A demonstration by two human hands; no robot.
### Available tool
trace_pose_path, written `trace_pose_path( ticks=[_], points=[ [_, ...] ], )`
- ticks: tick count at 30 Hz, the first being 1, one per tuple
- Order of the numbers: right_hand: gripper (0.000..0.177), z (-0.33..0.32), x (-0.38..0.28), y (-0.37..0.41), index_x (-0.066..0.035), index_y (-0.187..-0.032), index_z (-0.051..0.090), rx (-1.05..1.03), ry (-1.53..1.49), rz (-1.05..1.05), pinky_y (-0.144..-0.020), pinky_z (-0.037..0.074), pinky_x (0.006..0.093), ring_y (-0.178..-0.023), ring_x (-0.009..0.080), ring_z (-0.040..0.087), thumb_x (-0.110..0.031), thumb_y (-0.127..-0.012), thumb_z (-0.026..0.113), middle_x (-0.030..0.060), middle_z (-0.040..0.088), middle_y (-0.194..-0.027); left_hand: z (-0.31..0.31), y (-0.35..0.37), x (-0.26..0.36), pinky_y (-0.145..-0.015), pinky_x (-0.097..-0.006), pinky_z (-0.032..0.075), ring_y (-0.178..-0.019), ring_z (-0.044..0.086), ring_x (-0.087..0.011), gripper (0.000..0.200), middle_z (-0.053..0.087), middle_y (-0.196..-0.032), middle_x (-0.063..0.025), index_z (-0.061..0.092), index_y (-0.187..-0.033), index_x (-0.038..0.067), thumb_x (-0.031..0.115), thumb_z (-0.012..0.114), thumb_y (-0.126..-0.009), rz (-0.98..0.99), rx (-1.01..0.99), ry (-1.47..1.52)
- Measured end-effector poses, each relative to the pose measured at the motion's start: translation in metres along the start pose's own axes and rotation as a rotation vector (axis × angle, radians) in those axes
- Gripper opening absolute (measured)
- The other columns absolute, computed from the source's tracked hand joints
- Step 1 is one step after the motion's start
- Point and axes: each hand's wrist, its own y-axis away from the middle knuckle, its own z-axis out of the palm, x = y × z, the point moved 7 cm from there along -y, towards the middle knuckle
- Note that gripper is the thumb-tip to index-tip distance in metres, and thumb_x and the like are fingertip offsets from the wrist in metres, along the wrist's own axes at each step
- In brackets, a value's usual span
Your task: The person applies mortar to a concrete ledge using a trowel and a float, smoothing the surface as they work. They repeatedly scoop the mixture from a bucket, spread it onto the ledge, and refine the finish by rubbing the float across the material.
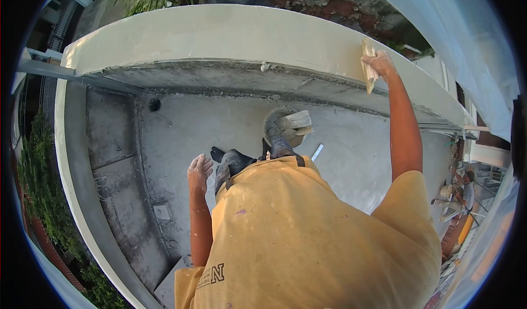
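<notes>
My right hand point(380, 63) is closed around a wooden plastering float point(368, 67), pale with plaster. The float stands nearly edge-on to me against the smooth, cream-coloured top of the parapet wall point(230, 33). My left hand point(200, 166) hangs low beside my left leg, holding nothing; its whitened fingers are loosely bent and apart. By my feet sits a round bucket point(270, 129) smeared with grey mix. Flat, plaster-coated boards or floats point(295, 120) rest across it, partly covering what is inside.
A small white strip point(317, 152) lies on the grey floor point(351, 160). Another low wall point(74, 199) runs along the left. A dark round hole point(155, 104) shows near the far left corner. Tools and buckets point(453, 191) crowd the right side. Plastic sheeting point(466, 29) hangs at upper right.
</notes>
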Motion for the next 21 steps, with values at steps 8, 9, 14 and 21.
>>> trace_pose_path(
  ticks=[8,9,14,21],
  points=[
    [0.05,0.078,-0.13,0.028,0.01,-0.099,0.065,-0.11,0.031,-0.058,-0.06,0.052,0.0334,-0.069,0.0205,0.067,-0.027,-0.069,0.08,0.016,0.068,-0.084,-0.072,-0.014,0.025,-0.087,-0.0341,0.047,-0.104,0.059,-0.0235,0.043,0.059,-0.118,-0.0124,0.053,-0.126,0.005,0.032,0.059,-0.093,0.002,0.015,0.037],
    [0.05,0.084,-0.141,0.031,0.01,-0.098,0.065,-0.12,0.036,-0.061,-0.06,0.052,0.0338,-0.07,0.0206,0.067,-0.028,-0.069,0.081,0.016,0.068,-0.083,-0.084,-0.016,0.027,-0.087,-0.0342,0.047,-0.104,0.059,-0.0235,0.043,0.059,-0.118,-0.0124,0.053,-0.126,0.006,0.032,0.059,-0.093,0.004,0.023,0.039],
    [0.064,0.113,-0.163,0.032,0.007,-0.107,0.063,-0.001,0.282,-0.045,-0.073,0.054,0.0359,-0.084,0.026,0.068,-0.04,-0.068,0.081,0.0192,0.068,-0.097,-0.136,-0.025,0.03,-0.088,-0.0364,0.048,-0.105,0.061,-0.0257,0.05,0.06,-0.118,-0.0154,0.052,-0.126,0.003,0.035,0.063,-0.09,0.016,0.071,0.068],
    [0.059,0.172,-0.224,0.073,-0.004,-0.108,0.066,0.095,0.523,-0.002,-0.088,0.051,0.0375,-0.105,0.0284,0.064,-0.048,-0.07,0.077,0.0157,0.067,-0.111,-0.173,-0.034,0.03,-0.088,-0.0366,0.047,-0.105,0.06,-0.0251,0.048,0.06,-0.119,-0.0148,0.052,-0.126,0.004,0.035,0.063,-0.09,-0.006,0.061,0.072]
  ],
)
